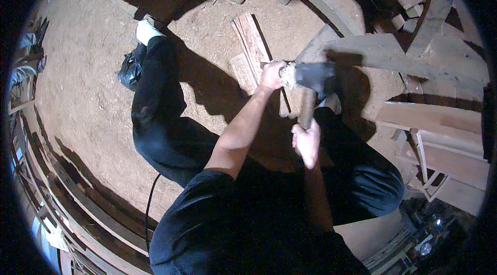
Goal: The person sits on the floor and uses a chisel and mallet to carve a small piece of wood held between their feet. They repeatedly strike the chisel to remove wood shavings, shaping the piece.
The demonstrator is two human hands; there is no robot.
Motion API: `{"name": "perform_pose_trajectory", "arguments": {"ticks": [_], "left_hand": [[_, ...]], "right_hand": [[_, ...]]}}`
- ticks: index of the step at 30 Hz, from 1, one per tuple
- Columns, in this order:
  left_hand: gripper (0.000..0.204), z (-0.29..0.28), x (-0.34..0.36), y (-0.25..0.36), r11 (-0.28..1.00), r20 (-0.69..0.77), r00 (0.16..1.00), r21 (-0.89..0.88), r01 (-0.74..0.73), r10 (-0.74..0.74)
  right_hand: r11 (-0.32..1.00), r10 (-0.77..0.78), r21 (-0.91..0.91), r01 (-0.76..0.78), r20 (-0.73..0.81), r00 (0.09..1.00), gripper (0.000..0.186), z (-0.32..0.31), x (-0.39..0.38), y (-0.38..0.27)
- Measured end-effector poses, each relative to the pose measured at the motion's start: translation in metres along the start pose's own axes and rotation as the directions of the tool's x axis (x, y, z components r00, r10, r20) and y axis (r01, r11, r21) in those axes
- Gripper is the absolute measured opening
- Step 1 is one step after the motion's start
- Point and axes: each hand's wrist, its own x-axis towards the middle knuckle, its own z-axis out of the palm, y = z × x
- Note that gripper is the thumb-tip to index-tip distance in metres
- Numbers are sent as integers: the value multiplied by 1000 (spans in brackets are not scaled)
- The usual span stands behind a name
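My right hand point(307, 140) is closed round the wooden handle point(307, 106) of a short tool. Its broad dark head point(317, 76) points away from me, and whether it is a hatchet or a mallet I cannot tell. Just left of that head, my left hand point(271, 74) has its fingers curled at a pale, shaggy bundle of fibres or shavings point(289, 75). The tool's head overlaps the bundle's right side in the picture; contact is unclear. Reddish boards point(250, 42) lie on the ground beyond my left hand.
Large timber beams point(383, 49) cross the far right, with stacked planks point(429, 119) nearer on that side. A black plastic bag point(129, 71) lies by my left foot. A dark cable point(150, 202) runs at lower left, near long timbers point(96, 210). Pale shavings cover the ground.
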Motion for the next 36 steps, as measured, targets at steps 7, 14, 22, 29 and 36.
{"name": "perform_pose_trajectory", "arguments": {"ticks": [7,14,22,29,36], "left_hand": [[21,-6,1,4,999,22,1000,34,16,-17],[21,-4,3,3,995,45,999,103,1,-6],[19,-3,4,5,999,70,998,50,7,-10],[21,-6,1,-2,998,28,999,41,38,-39],[17,-2,-1,-1,990,116,993,139,-26,10]], "right_hand": [[938,40,344,-47,27,999,14,-12,-17,-25],[983,36,175,-57,120,992,14,-3,-6,0],[989,46,136,-49,27,999,12,-9,-2,9],[977,96,186,-105,56,994,12,-11,-12,-22],[998,-1,59,-7,118,993,16,9,-3,10]]}}
